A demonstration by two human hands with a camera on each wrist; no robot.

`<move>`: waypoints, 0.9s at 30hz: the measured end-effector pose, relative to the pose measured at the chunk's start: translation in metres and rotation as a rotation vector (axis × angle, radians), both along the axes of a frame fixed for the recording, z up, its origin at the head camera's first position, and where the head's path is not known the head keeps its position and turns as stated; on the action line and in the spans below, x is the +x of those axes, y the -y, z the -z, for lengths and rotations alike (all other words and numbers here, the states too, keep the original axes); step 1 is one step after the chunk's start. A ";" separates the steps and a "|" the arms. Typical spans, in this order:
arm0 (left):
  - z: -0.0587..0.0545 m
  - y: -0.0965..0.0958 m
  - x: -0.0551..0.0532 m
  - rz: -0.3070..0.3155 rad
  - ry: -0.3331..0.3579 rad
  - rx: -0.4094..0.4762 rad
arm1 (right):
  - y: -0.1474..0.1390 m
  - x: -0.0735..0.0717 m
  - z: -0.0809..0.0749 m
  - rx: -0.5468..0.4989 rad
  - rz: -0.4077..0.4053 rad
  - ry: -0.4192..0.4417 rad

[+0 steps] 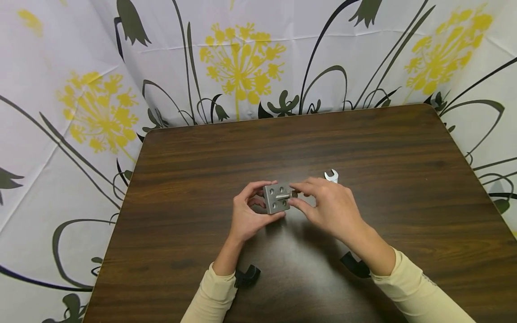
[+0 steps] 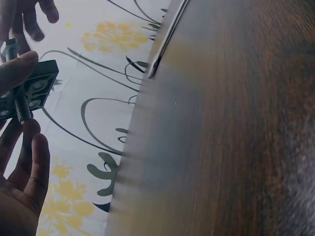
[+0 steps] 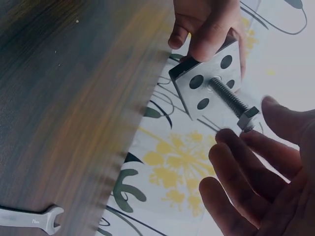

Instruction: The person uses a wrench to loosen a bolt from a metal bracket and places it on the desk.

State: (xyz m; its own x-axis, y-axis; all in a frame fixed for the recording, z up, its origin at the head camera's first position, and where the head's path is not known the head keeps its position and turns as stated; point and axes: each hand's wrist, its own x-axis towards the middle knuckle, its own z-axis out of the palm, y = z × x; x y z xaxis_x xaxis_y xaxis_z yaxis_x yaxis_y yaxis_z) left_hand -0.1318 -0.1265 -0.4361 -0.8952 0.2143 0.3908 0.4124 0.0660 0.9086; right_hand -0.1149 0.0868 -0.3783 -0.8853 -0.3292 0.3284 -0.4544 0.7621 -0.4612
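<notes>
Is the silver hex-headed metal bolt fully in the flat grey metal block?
No, partly out: the right wrist view shows the bolt entering the block, with thread exposed between the bolt's head and the block's face.

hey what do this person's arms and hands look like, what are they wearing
The left hand and right hand wear no gloves. Plain-looking pale cream sleeves end just short of the wrists. A curved black piece shows beside each cuff.
</notes>
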 end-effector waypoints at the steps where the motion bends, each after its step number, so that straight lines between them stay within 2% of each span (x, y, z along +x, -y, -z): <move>1: 0.000 0.000 0.000 0.003 -0.002 -0.001 | 0.000 0.000 0.000 -0.002 0.010 0.006; 8: 0.000 0.001 0.000 0.003 0.006 0.000 | 0.000 0.002 -0.002 -0.010 -0.040 -0.005; 15: -0.001 0.001 0.000 0.001 0.003 0.003 | 0.002 0.001 -0.001 -0.022 0.031 0.010; 22: -0.001 0.000 0.000 0.000 -0.002 0.000 | 0.000 0.000 0.000 -0.022 -0.040 -0.020; 27: 0.000 -0.001 0.000 -0.005 -0.002 0.002 | 0.001 -0.001 0.000 -0.043 0.033 -0.017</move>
State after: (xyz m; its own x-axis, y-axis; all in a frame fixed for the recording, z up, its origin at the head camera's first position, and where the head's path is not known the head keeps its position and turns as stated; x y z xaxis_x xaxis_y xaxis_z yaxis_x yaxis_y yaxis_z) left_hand -0.1320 -0.1260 -0.4357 -0.8954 0.2093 0.3930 0.4140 0.0661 0.9079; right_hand -0.1162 0.0863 -0.3783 -0.8895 -0.2854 0.3568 -0.4377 0.7565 -0.4860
